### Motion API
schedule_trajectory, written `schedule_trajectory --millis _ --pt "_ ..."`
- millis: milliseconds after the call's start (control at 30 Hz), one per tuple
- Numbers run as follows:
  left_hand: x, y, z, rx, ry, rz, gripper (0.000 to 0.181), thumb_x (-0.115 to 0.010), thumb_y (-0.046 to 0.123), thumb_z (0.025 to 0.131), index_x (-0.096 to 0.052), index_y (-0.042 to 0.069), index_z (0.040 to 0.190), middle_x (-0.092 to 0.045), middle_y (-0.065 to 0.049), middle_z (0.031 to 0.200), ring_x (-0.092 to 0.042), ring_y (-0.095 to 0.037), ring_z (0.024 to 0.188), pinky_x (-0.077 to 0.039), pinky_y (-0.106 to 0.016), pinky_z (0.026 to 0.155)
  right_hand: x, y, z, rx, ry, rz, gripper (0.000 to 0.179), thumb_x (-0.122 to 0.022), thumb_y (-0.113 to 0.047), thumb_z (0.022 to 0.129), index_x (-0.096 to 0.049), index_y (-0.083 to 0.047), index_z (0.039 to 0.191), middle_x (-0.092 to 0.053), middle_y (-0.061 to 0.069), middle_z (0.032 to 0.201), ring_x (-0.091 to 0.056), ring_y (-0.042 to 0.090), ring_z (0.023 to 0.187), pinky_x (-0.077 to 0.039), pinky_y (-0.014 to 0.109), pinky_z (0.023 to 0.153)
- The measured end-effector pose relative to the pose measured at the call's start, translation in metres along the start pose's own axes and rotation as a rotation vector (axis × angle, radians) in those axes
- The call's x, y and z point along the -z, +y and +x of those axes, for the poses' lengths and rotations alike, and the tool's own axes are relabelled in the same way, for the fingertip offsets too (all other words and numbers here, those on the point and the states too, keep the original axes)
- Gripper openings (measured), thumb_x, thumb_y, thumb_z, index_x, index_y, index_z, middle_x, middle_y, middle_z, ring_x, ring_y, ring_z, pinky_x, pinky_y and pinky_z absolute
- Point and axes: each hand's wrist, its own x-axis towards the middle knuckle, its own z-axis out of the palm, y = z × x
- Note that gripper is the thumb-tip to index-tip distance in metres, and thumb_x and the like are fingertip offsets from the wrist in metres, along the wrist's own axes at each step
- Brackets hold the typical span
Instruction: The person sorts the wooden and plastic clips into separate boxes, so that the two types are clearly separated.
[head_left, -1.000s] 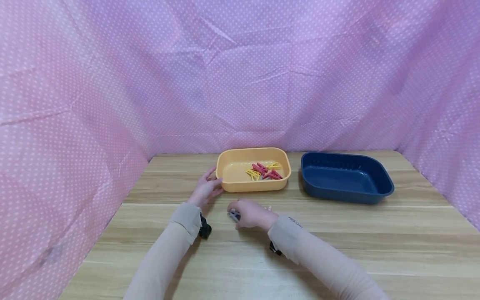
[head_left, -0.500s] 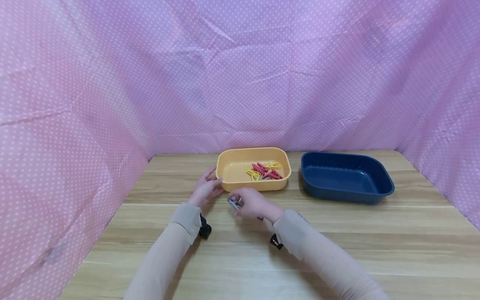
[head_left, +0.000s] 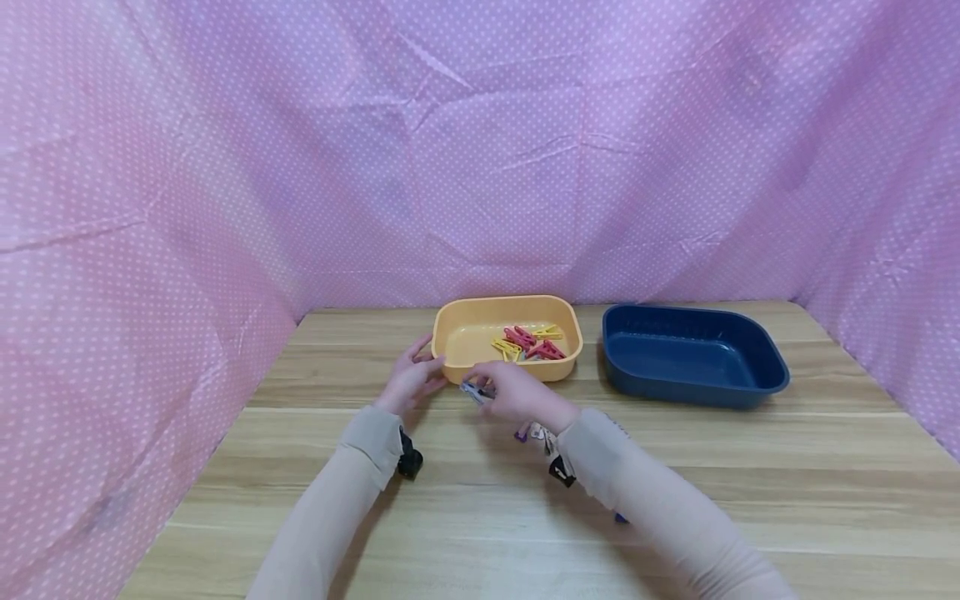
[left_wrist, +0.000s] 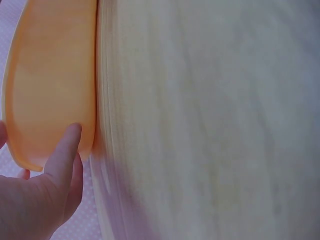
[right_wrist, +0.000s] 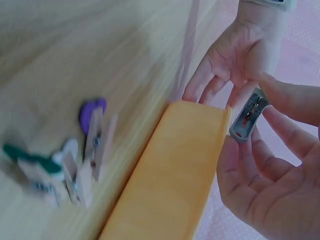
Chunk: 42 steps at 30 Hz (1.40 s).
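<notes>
In the head view my right hand (head_left: 519, 393) pinches a grey plastic clothespin (head_left: 476, 392) just in front of the yellow bin (head_left: 459, 333). The right wrist view shows this grey clothespin (right_wrist: 248, 115) between thumb and fingertips, with its metal spring visible, beside the bin's rim. My left hand (head_left: 407, 383) touches the bin's left end with fairly straight fingers. From the left wrist, one fingertip lies against the bin's outer wall (left_wrist: 55, 85). Red clothespins (head_left: 546, 349) and yellow clothespins (head_left: 507, 347) lie inside the bin, with something grey partly hidden among them.
A dark blue bin (head_left: 690, 387) stands to the right of the yellow one. On the table, partly under my right arm, lie wooden clothespins (right_wrist: 97, 145) with purple, white and green decorations. A small blue item (head_left: 621, 518) shows beside the right sleeve. Polka-dot cloth (head_left: 502, 167) hangs behind.
My right hand has lifted the grey clothespin from the table and carried it forward to the yellow bin's front wall. Decorated clothespins beneath the arm have come into sight. The left hand stays put.
</notes>
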Motion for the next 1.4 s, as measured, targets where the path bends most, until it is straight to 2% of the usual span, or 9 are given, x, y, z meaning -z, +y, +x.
schedule_trajectory --millis 100,300,567,800,1000,1200,1333,1400 --pt "0.002 0.001 0.005 0.002 -0.003 0.004 0.064 -0.050 -0.001 0.095 -0.025 0.019 0.151 -0.038 -0.022 0.142 -0.049 -0.032 0.120 -0.043 -0.045 0.104 0.006 0.001 0.004 -0.006 0.012 0.000 0.043 -0.074 -0.002 0.078 -0.062 -0.014 0.118 -0.064 0.006 0.104 -0.059 0.020 0.095 -0.051 0.038 0.085" --pt "0.005 0.003 0.015 0.005 -0.016 0.013 0.064 -0.049 0.000 0.095 -0.025 0.020 0.151 -0.039 -0.022 0.141 -0.050 -0.029 0.116 -0.043 -0.045 0.104 0.017 0.005 0.010 0.065 0.067 -0.021 0.045 -0.076 0.001 0.075 -0.061 -0.009 0.116 -0.066 0.010 0.102 -0.061 0.022 0.092 -0.053 0.036 0.081" --pt "0.007 0.004 0.022 -0.004 -0.032 0.005 0.064 -0.049 -0.002 0.095 -0.025 0.019 0.151 -0.039 -0.022 0.143 -0.049 -0.030 0.118 -0.042 -0.047 0.105 0.021 0.011 0.013 0.011 0.092 -0.041 0.044 -0.077 -0.004 0.076 -0.062 -0.012 0.117 -0.066 0.008 0.104 -0.062 0.024 0.097 -0.053 0.040 0.085" --pt "0.008 0.006 0.023 0.016 -0.022 0.010 0.064 -0.051 0.000 0.095 -0.026 0.020 0.150 -0.037 -0.022 0.143 -0.049 -0.030 0.120 -0.043 -0.045 0.104 0.026 0.017 0.014 0.017 0.090 -0.026 0.043 -0.076 -0.002 0.076 -0.062 -0.009 0.116 -0.065 0.010 0.102 -0.062 0.026 0.096 -0.053 0.040 0.086" --pt "0.007 0.008 0.022 0.028 -0.020 0.020 0.064 -0.052 0.001 0.094 -0.027 0.020 0.150 -0.039 -0.020 0.142 -0.050 -0.029 0.118 -0.045 -0.043 0.103 0.038 0.023 0.017 0.052 0.137 -0.068 0.041 -0.076 -0.002 0.076 -0.062 -0.006 0.115 -0.065 0.009 0.098 -0.061 0.022 0.090 -0.053 0.036 0.079" --pt "0.005 0.007 0.018 0.026 -0.021 0.015 0.064 -0.051 0.000 0.094 -0.026 0.020 0.150 -0.038 -0.020 0.143 -0.049 -0.031 0.120 -0.044 -0.043 0.103 0.050 0.030 0.025 0.090 0.169 -0.109 0.042 -0.075 -0.003 0.077 -0.062 -0.005 0.117 -0.065 0.013 0.101 -0.058 0.023 0.088 -0.051 0.038 0.078" --pt "0.004 0.006 0.016 0.027 -0.016 0.005 0.064 -0.051 0.000 0.095 -0.026 0.020 0.151 -0.037 -0.020 0.144 -0.048 -0.030 0.120 -0.043 -0.044 0.104 0.059 0.030 0.030 0.052 0.180 -0.135 0.043 -0.075 -0.004 0.079 -0.061 -0.006 0.119 -0.065 0.013 0.103 -0.058 0.022 0.085 -0.052 0.035 0.074" --pt "0.004 0.006 0.014 0.024 -0.019 0.001 0.064 -0.050 0.000 0.095 -0.025 0.019 0.151 -0.037 -0.021 0.144 -0.047 -0.030 0.121 -0.043 -0.044 0.105 0.064 0.030 0.031 0.031 0.169 -0.124 0.043 -0.073 -0.004 0.080 -0.060 -0.005 0.121 -0.064 0.015 0.106 -0.061 0.021 0.082 -0.055 0.030 0.067"
